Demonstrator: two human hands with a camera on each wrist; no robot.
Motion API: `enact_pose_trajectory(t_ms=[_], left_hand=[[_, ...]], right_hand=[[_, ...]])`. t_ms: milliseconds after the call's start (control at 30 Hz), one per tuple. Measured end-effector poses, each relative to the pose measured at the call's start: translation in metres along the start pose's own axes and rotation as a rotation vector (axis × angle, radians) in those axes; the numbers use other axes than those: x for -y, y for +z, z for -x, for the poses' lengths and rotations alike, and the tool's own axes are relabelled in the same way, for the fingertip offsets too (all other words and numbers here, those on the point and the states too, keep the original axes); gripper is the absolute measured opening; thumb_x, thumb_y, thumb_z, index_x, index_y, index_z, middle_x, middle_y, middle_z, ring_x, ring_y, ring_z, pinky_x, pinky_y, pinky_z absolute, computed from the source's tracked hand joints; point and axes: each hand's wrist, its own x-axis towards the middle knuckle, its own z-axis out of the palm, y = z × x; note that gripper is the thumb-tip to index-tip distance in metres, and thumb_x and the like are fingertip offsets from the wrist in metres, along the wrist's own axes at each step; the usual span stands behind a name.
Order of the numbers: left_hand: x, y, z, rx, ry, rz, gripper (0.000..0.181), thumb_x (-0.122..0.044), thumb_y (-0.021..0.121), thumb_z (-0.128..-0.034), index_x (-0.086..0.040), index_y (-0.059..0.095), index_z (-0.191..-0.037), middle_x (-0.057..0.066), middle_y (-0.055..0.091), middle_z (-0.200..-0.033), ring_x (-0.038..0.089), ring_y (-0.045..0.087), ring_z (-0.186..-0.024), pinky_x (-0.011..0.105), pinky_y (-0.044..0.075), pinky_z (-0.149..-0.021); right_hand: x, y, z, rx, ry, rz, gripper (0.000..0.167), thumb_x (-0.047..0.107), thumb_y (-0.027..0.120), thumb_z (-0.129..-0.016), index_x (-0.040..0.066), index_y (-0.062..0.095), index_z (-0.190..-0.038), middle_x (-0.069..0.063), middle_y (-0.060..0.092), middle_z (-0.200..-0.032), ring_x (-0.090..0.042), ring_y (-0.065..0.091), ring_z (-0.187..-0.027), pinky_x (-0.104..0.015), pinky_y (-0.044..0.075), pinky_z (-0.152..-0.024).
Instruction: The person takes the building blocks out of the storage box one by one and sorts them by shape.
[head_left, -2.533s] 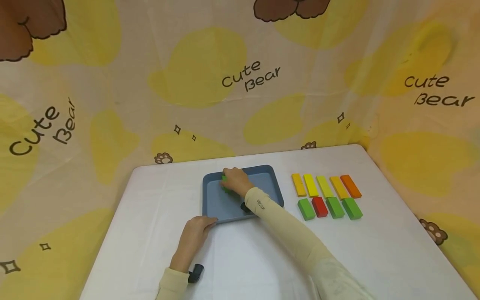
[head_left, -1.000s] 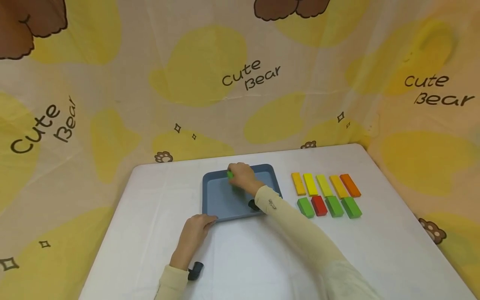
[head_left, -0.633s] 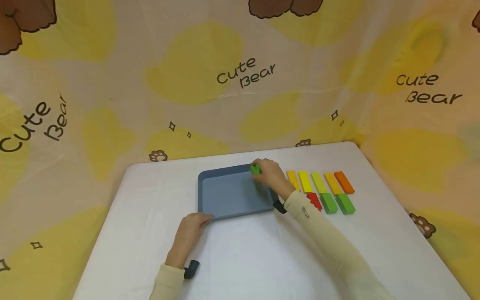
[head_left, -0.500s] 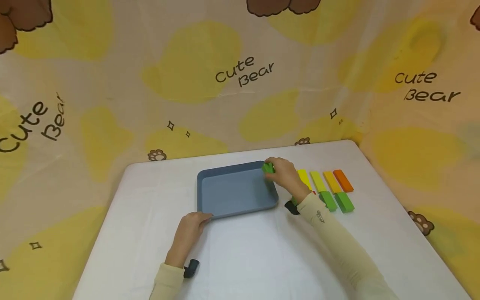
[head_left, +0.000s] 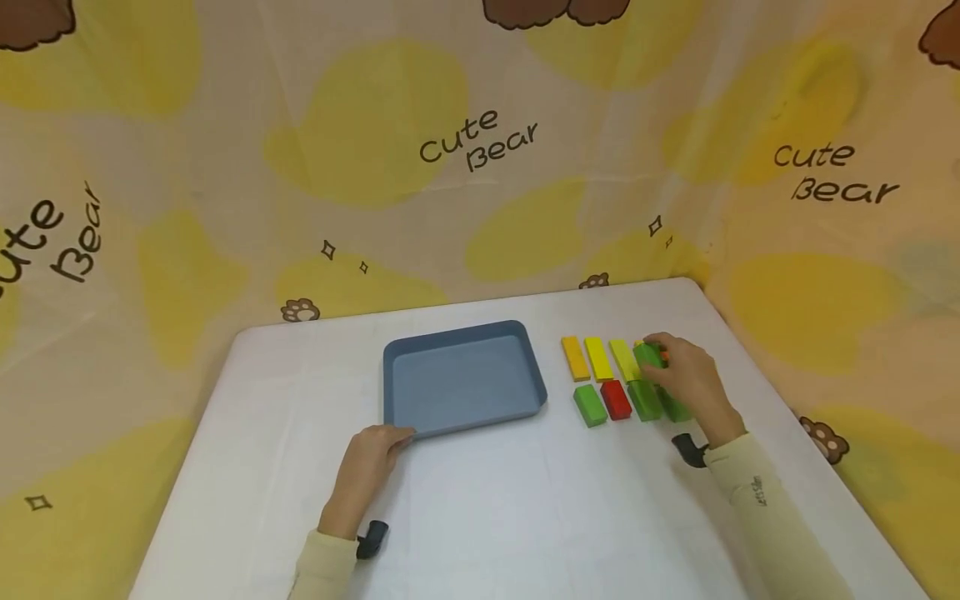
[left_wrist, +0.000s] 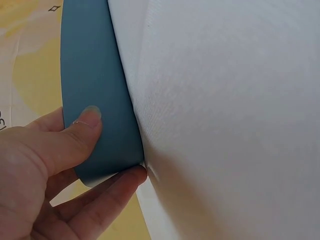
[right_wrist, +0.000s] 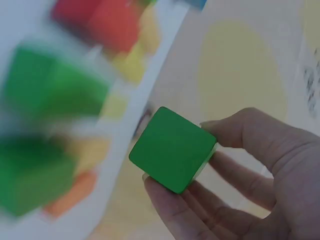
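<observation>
My right hand (head_left: pixel 688 377) pinches a green block (right_wrist: pixel 172 150) between thumb and fingers, above the right end of the block rows. In the head view the held block hides parts of the blocks beneath it. My left hand (head_left: pixel 365 467) grips the near left corner of a blue-grey tray (head_left: pixel 465 421), thumb on the outer wall and fingers at its underside, as the left wrist view shows. No block lies in the tray. Below the right hand are a red block (head_left: pixel 616 400), several green blocks (head_left: pixel 590 406) and a back row of flat yellow and orange blocks (head_left: pixel 598 358).
A white-covered table (head_left: pixel 495 517) carries everything. The tray sits left of the block rows, with a strip of table between them. Behind the table hangs a yellow-patterned curtain (head_left: pixel 405 125). Dark wrist devices (head_left: pixel 372 540) are on both wrists.
My right hand has lifted the green block out of the tray and carried it right, over the block rows. The left hand stays at the tray corner; the head view has shifted slightly.
</observation>
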Motion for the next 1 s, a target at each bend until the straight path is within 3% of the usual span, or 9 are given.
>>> enact_pose_trajectory(t_ms=[200,367,633,1000], left_hand=[[0.001,0.001,0.000,-0.006,0.019,-0.006,0.017,-0.004,0.077,-0.0804,-0.008,0.078,-0.097,0.011,0.077,-0.092,0.029,0.073,-0.084,0.039,0.061,-0.073],[0.003,0.003,-0.001,-0.025,0.043,-0.008,0.016,-0.004,0.077,-0.0800,-0.008,0.078,-0.096,0.011,0.076,-0.090,0.029,0.073,-0.081,0.039,0.061,-0.071],[0.003,0.005,-0.003,-0.017,0.042,-0.011,0.016,-0.005,0.077,-0.0808,-0.008,0.078,-0.097,0.010,0.077,-0.091,0.029,0.073,-0.083,0.039,0.061,-0.072],[0.002,0.001,-0.002,-0.007,0.025,-0.014,0.016,-0.007,0.076,-0.0827,-0.010,0.078,-0.098,0.010,0.077,-0.093,0.028,0.073,-0.084,0.038,0.061,-0.073]], right_hand=[[-0.054,-0.013,0.020,-0.037,0.015,0.026,0.051,0.021,0.067,-0.090,-0.003,0.052,-0.132,-0.030,0.059,-0.126,-0.043,0.060,-0.100,-0.053,0.053,-0.076],[-0.077,-0.013,0.027,-0.029,0.018,0.063,0.048,0.018,0.068,-0.089,-0.005,0.054,-0.129,-0.033,0.059,-0.122,-0.043,0.060,-0.097,-0.055,0.053,-0.077],[-0.091,-0.003,0.028,0.075,0.046,0.109,0.048,0.019,0.068,-0.089,-0.004,0.053,-0.128,-0.035,0.057,-0.124,-0.048,0.057,-0.103,-0.064,0.049,-0.084],[-0.091,0.008,0.017,0.115,0.078,0.111,0.047,0.014,0.068,-0.089,-0.003,0.052,-0.131,-0.037,0.054,-0.127,-0.051,0.053,-0.109,-0.068,0.046,-0.092]])
